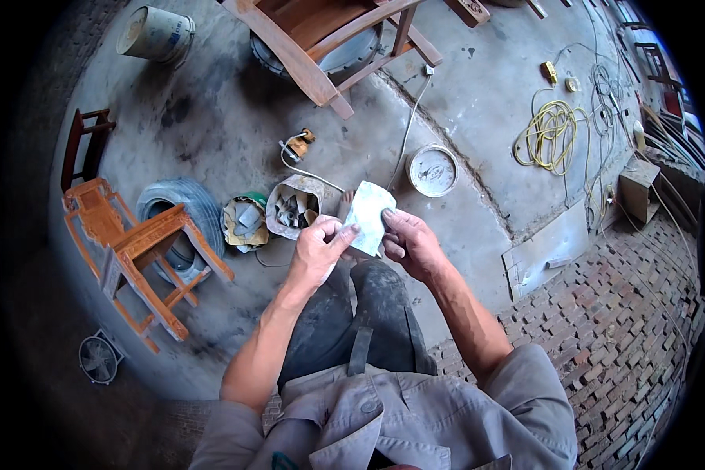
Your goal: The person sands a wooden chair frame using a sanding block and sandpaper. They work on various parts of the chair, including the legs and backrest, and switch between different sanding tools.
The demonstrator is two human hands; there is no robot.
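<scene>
Between my two hands, in front of my knees, is a small pale sheet (368, 213), white with a bluish tint and uneven edges. It looks like paper or sandpaper; which one I cannot tell. My left hand (318, 247) pinches its lower left side, thumb on top. At its right edge my right hand (412, 241) grips it between thumb and fingers. Just left of the sheet stands a pale sack-like container (294, 205) with scraps inside. Beside that is a green-rimmed bucket (245, 221) holding folded pieces. An orange power tool (299, 144) with a pale cord lies beyond.
A wooden chair (145, 251) leans by a wrapped tire (182, 223) at left. Ahead, a wooden chair frame (321, 74) rests over another tire. A lidded white bucket (432, 171), a coiled yellow cord (552, 137) and a flat board (547, 249) lie to the right.
</scene>
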